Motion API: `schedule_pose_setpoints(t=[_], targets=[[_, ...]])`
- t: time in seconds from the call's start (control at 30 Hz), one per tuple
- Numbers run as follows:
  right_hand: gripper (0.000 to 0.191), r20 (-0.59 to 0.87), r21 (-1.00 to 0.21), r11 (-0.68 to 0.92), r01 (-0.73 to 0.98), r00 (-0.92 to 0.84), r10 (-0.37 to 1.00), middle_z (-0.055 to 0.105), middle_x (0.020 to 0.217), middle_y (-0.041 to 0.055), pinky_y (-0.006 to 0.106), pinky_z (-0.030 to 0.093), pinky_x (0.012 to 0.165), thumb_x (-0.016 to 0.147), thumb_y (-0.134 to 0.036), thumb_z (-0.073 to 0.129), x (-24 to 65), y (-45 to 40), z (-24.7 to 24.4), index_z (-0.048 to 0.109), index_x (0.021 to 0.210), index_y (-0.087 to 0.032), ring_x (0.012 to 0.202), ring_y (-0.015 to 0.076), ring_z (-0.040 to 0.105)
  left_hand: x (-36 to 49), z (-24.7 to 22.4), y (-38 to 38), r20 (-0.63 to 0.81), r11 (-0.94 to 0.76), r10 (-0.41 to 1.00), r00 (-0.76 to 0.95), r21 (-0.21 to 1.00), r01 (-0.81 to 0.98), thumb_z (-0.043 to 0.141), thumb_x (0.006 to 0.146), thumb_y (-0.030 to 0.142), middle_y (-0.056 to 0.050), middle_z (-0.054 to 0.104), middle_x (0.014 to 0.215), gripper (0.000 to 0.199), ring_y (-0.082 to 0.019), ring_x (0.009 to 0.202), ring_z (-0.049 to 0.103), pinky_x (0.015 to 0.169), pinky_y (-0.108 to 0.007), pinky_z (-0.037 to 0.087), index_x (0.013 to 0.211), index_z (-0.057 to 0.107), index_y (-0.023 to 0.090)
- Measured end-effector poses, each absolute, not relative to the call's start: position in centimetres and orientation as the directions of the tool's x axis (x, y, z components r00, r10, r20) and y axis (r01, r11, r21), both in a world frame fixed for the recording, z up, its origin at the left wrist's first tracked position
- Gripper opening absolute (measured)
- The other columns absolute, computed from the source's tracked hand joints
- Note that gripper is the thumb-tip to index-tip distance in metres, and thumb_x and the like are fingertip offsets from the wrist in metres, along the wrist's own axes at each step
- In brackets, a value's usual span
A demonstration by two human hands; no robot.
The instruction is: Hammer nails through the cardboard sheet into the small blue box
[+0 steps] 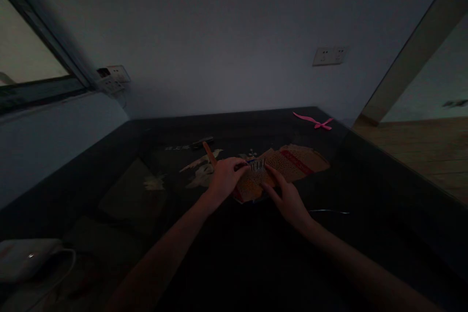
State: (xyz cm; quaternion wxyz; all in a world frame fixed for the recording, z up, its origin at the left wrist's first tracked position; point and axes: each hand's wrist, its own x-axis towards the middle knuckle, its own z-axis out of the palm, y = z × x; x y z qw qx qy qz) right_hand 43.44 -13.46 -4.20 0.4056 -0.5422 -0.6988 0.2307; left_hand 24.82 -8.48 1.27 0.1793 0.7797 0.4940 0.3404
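A brown, speckled, flat piece with a red band point(296, 162) lies on the dark table point(234, 248). Several thin dark upright bits, like nails or pins, stand in a row point(258, 164) between my hands. My left hand point(227, 175) is at the left end of this row, thumb and forefinger pinched together; what they hold is too small and dark to name. My right hand point(287, 197) rests its fingertips at the right end of the row and on the speckled piece, thumb and forefinger apart. A hammer point(209, 152) with a wooden handle lies just beyond my left hand.
A pink ribbon point(315, 121) lies at the table's far right. A thin metal rod point(329, 211) is right of my right hand. At the lower left are a white box point(29, 257) and its cable. Wall sockets point(330, 56) are behind.
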Motion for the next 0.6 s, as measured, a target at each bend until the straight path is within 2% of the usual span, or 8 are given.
schedule_pose_setpoints(t=[0.2,0.3,0.37,0.4,0.5,0.6], targets=[[0.054,0.319,-0.736,0.313,0.600,-0.100,0.942,0.060,0.125,0.0120,0.048,0.046,0.091,0.088,-0.041,0.048,43.4,-13.6,-3.8,0.039,0.138,-0.023,0.110,0.0305,0.059,24.0,2.9,-8.6,0.399,-0.430,0.900,0.178,0.738,0.519,0.060,0.080,0.027,-0.004,0.071,0.080,0.016,-0.016,0.075,0.065,0.070,-0.025,0.050,0.080,0.069,0.014],[0.054,0.322,-0.725,0.313,0.614,-0.100,0.942,0.058,0.128,0.0116,0.048,0.046,0.091,0.088,-0.043,0.048,43.5,-13.5,-3.8,0.039,0.138,-0.024,0.111,0.0310,0.058,20.4,3.8,-8.4,0.385,-0.362,0.919,0.089,0.731,0.578,0.059,0.079,0.033,-0.004,0.071,0.080,0.021,-0.017,0.073,0.065,0.068,-0.025,0.050,0.083,0.069,0.015],[0.055,0.327,-0.715,0.322,0.621,-0.110,0.938,0.057,0.129,0.0117,0.048,0.046,0.092,0.088,-0.044,0.048,43.6,-13.4,-4.0,0.039,0.138,-0.025,0.112,0.0313,0.057,16.5,3.7,-8.5,0.294,-0.256,0.954,0.061,0.690,0.677,0.059,0.078,0.035,-0.004,0.071,0.082,0.024,-0.018,0.074,0.065,0.068,-0.026,0.049,0.085,0.069,0.015],[0.056,0.326,-0.711,0.323,0.624,-0.114,0.938,0.058,0.128,0.0121,0.048,0.046,0.091,0.088,-0.043,0.048,43.6,-13.4,-4.0,0.038,0.139,-0.024,0.111,0.0315,0.058,14.3,3.4,-8.6,0.229,-0.196,0.972,0.058,0.645,0.739,0.057,0.079,0.036,-0.005,0.072,0.082,0.025,-0.019,0.075,0.065,0.069,-0.026,0.049,0.083,0.069,0.015],[0.057,0.320,-0.708,0.314,0.632,-0.109,0.941,0.063,0.120,0.0130,0.049,0.049,0.086,0.088,-0.044,0.047,43.7,-13.3,-4.2,0.035,0.141,-0.024,0.101,0.0316,0.063,7.8,1.8,-9.7,0.097,-0.037,0.995,0.001,0.376,0.926,0.053,0.080,0.036,-0.005,0.072,0.087,0.024,-0.021,0.081,0.065,0.072,-0.026,0.046,0.083,0.070,0.019],[0.057,0.340,-0.705,0.331,0.627,-0.110,0.934,0.062,0.122,0.0112,0.049,0.049,0.087,0.088,-0.044,0.047,43.7,-13.2,-4.3,0.035,0.141,-0.028,0.099,0.0315,0.064,3.3,0.0,-11.2,0.009,0.129,0.991,-0.132,0.159,0.979,0.051,0.080,0.033,-0.004,0.071,0.092,0.021,-0.022,0.086,0.064,0.071,-0.026,0.045,0.085,0.070,0.024]])
